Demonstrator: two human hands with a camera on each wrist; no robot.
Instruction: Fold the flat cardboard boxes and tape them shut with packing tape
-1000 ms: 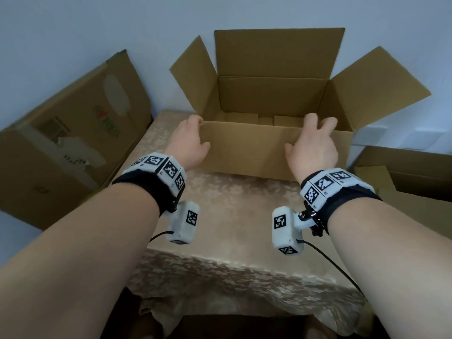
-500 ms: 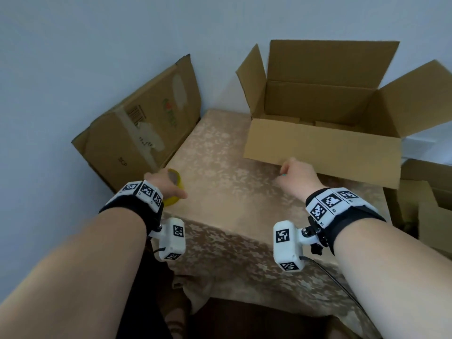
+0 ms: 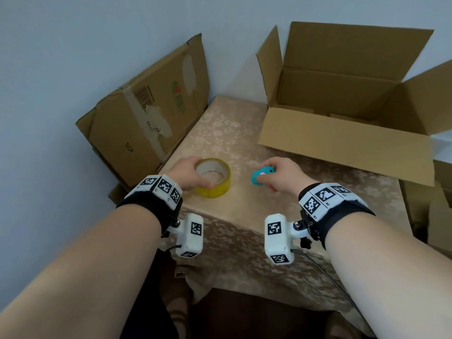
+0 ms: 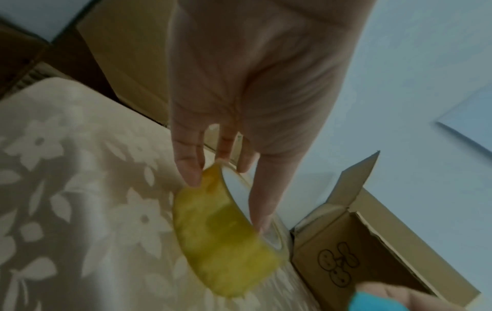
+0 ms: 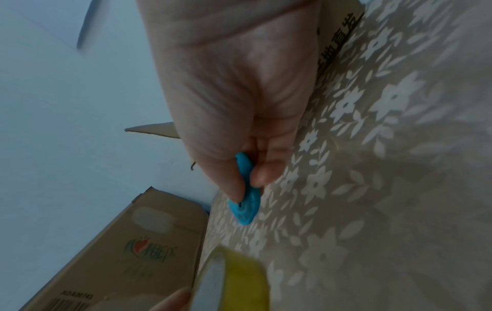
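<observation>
A yellow roll of packing tape [image 3: 215, 178] [image 4: 223, 237] [image 5: 237, 279] is over the table's near left part, and my left hand [image 3: 189, 173] [image 4: 226, 174] grips it, thumb inside the core and fingers on the outer side. My right hand [image 3: 281, 176] [image 5: 245, 183] pinches a small blue cutter [image 3: 260, 176] [image 5: 246, 202] between thumb and fingers, just right of the roll. An erected cardboard box [image 3: 342, 143] stands at the table's far right, its top flaps open.
The table [image 3: 244, 228] wears a beige flowered cloth. A flattened printed cardboard box [image 3: 151, 113] leans on the wall at the left. More cardboard [image 3: 437, 206] is stacked off the table's right side.
Both hands left the open box's front wall and drew back toward me. The left hand brought the tape roll in from the table's left edge; the right hand now holds the blue cutter.
</observation>
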